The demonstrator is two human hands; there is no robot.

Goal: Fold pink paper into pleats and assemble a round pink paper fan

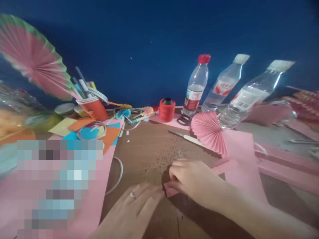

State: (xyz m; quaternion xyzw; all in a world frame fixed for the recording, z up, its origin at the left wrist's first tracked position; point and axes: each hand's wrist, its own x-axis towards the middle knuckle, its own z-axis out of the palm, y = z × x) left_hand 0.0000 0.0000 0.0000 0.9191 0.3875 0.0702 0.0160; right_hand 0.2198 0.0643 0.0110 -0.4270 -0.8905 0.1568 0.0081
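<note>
My left hand (138, 204), with a ring on one finger, lies flat on the brown table, its fingers stretched toward my right hand (188, 177). The fingers of my right hand are curled and closed over a small piece of pink paper (171, 189), pressed low against the tabletop. Part of that paper is hidden under the hand. Just beyond my hands, small dark crumbs (171, 151) are scattered on the wood. A knife with a white handle (191, 138) lies farther back, partly under a pleated pink paper fan (209, 132).
Three plastic bottles (195, 88) stand at the back right, near scissors (184, 119) and a red spool (166, 110). At the left are a red cup (96, 108) of pens, coloured paper (74, 124) and a large pleated fan (35, 59). Pixelation covers the lower left.
</note>
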